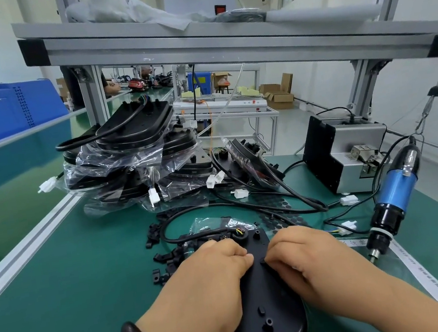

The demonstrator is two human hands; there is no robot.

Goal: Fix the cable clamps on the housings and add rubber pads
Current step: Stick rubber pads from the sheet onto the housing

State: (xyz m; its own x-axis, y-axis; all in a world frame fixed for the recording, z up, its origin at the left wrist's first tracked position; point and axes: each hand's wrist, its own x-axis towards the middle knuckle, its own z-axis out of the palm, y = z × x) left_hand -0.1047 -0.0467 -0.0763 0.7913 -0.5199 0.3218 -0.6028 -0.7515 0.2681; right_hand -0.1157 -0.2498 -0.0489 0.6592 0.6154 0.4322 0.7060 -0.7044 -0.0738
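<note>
A black oval housing lies back-up on the green mat in front of me, its cable looping away to the left. My left hand rests on the housing's left side, fingers curled. My right hand pinches a small black piece, probably a rubber pad, against the middle of the housing. Loose black cable clamps are scattered left of the housing. A sheet of round black rubber pads lies just beyond it.
A pile of bagged housings with cables and white connectors fills the mat beyond. A blue electric screwdriver hangs at the right, beside a grey screw feeder. A white paper strip lies at right. An aluminium shelf frame spans overhead.
</note>
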